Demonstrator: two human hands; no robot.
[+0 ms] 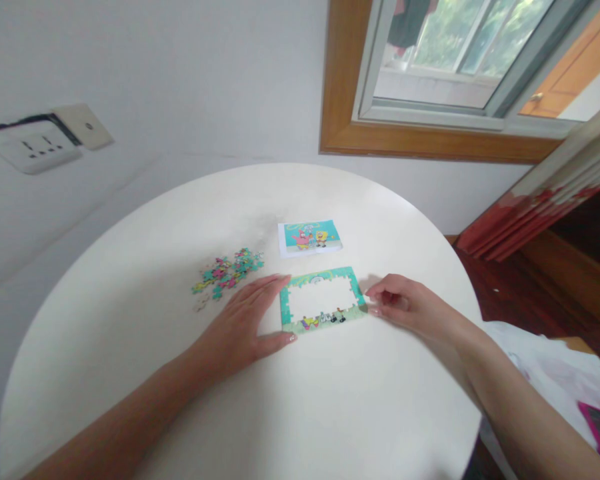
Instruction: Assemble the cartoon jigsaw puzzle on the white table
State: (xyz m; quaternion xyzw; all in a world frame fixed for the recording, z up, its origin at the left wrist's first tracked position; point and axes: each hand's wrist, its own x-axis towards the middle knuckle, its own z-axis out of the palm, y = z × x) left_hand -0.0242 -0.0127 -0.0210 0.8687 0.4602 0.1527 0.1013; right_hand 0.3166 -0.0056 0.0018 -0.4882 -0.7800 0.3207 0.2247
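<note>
Teal along much of its border, the hollow puzzle frame (325, 321) lies between the hands, long axis running side to side, its left end spanned by the wide-spread left hand (245, 312), its right end at the fingertips of the curled right hand (405, 300), whose hold I cannot tell.

A room in a home, by its wood-framed sliding window (430, 111), red-and-white curtain (523, 207), wall socket (39, 147) and round white table (380, 400)
</note>
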